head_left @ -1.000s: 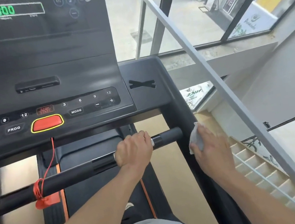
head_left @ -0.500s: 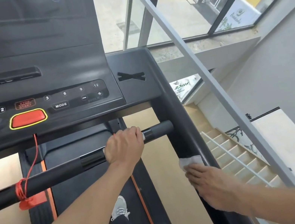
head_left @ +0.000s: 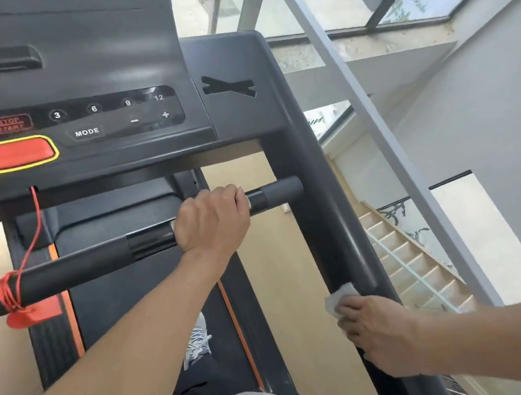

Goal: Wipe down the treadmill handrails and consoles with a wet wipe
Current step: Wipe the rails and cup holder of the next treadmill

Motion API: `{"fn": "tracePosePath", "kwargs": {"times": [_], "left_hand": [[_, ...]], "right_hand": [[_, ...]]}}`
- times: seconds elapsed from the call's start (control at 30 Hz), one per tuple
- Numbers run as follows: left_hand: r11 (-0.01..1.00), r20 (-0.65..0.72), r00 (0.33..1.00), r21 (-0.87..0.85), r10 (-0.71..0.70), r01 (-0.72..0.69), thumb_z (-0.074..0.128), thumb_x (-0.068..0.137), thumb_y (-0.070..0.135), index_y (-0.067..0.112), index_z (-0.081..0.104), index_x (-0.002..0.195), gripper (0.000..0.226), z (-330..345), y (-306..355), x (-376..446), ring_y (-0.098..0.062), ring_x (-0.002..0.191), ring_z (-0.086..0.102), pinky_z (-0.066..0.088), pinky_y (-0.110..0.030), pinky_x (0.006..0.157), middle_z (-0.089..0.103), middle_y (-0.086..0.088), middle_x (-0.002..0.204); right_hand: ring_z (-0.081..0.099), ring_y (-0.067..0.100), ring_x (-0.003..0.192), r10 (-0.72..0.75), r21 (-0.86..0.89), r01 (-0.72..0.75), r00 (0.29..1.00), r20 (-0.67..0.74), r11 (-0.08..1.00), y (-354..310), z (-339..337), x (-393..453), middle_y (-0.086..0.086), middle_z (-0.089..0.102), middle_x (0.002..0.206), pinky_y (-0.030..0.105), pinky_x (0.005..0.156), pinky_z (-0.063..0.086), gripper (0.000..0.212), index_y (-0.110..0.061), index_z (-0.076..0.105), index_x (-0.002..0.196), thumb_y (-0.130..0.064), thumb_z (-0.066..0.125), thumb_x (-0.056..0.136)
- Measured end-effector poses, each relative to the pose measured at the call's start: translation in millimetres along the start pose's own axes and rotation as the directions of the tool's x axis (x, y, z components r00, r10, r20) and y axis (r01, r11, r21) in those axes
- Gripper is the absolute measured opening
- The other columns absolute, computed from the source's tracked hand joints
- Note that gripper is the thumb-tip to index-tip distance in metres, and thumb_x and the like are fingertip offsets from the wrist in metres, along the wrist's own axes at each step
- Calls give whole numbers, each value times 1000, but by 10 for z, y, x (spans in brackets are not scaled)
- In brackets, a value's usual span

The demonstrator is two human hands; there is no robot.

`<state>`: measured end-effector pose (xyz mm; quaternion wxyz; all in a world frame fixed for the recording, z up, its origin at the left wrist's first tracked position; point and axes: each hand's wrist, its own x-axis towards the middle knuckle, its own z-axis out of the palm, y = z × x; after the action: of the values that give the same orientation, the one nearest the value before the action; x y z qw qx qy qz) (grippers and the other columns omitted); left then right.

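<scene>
I stand on a black treadmill. Its console [head_left: 124, 141] with buttons and a red stop key fills the upper left. My left hand [head_left: 211, 220] grips the black front crossbar [head_left: 73, 268] near its right end. My right hand [head_left: 381, 336] lies low on the right side handrail [head_left: 329, 220] and presses a white wet wipe [head_left: 339, 298] against it. The wipe sticks out just ahead of my fingers, which wrap round the rail.
A red safety cord [head_left: 27, 245] runs from the console to a clip tied on the crossbar. To the right, a grey railing [head_left: 379, 127] borders a stairwell with steps [head_left: 413, 261] going down. The treadmill belt [head_left: 142, 322] and my shoe [head_left: 196, 344] lie below.
My right hand has slid the wipe down the right side rail towards me, away from the crossbar's end. My left hand has kept its grip on the crossbar.
</scene>
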<state>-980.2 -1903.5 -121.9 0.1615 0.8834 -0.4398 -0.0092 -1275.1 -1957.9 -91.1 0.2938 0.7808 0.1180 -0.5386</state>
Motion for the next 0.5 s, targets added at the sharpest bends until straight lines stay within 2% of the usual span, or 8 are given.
{"fn": "tracePosePath", "kwargs": {"times": [0.03, 0.07, 0.13, 0.17, 0.23, 0.33, 0.43, 0.5], "left_hand": [[1000, 10, 1000, 4, -26, 26, 50, 98, 30, 17, 67, 67, 38, -4, 20, 5, -27, 50, 51, 26, -28, 50, 66, -3, 61], [998, 34, 998, 0, -58, 58, 46, 100, 33, 17, 69, 72, 40, -8, 32, 5, -26, 53, 47, 27, -29, 51, 67, -5, 65], [995, 66, 993, -26, -95, 96, 38, 103, 38, 19, 72, 84, 44, -28, 30, -21, -26, 60, 46, 33, -32, 56, 69, -7, 73], [994, 62, 994, -57, -87, 90, 38, 103, 39, 19, 73, 91, 43, -37, 13, -28, -27, 63, 50, 36, -34, 60, 71, -7, 78], [981, 13, 999, -190, -32, 33, 45, 102, 34, 18, 73, 106, 32, -41, -51, -78, -30, 82, 61, 43, -37, 76, 74, -8, 97], [937, -145, 988, -335, 58, -104, 56, 94, 16, 12, 62, 129, 35, 27, -43, -366, -29, 132, 50, 34, -44, 114, 59, -7, 139], [878, -95, 991, -461, 99, -132, 60, 92, 10, 13, 58, 134, 42, 170, 215, -1059, -26, 139, 44, 27, -44, 121, 53, -5, 146], [843, 6, 987, -520, 162, -135, 61, 93, 11, 16, 58, 136, 44, 285, 457, -1595, -22, 138, 45, 35, -47, 117, 52, -2, 148]], "right_hand": [[31, 7, 145, -69, 76, 66, 997, 38, 995, 22, 46, 10, -24, 53, 144, 58, 120, 16, 45, -44, 60, 137, -26, 29, 109], [37, 21, 142, -144, 84, 145, 989, -12, 986, 153, 25, 37, -11, 60, 140, 54, 119, 18, 44, -29, 66, 132, -32, 29, 109], [44, 33, 137, -27, 12, 31, 968, -249, 999, 572, -53, 170, 7, 66, 132, 50, 120, 20, 52, -11, 71, 123, -39, 31, 107], [45, 33, 139, 92, 78, -69, 929, -360, 995, 836, -151, 201, 8, 67, 133, 49, 122, 19, 51, -10, 73, 121, -38, 33, 107], [47, 29, 141, 235, 244, -144, 885, -401, 959, 1075, -224, 232, 6, 69, 131, 49, 124, 21, 45, -11, 76, 116, -36, 40, 105], [60, 29, 122, 147, 285, -10, 874, -464, 959, 647, -26, 205, 0, 76, 106, 46, 119, 27, 40, -20, 78, 93, -31, 40, 102], [62, 25, 106, 14, 341, 152, 899, -438, 928, 114, 224, -41, -5, 72, 86, 40, 112, 30, 33, -24, 68, 79, -25, 39, 95], [59, 21, 120, 65, 449, 178, 878, -474, 876, -90, 350, -163, -4, 75, 102, 36, 118, 25, 28, -25, 74, 102, -21, 48, 91]]}}
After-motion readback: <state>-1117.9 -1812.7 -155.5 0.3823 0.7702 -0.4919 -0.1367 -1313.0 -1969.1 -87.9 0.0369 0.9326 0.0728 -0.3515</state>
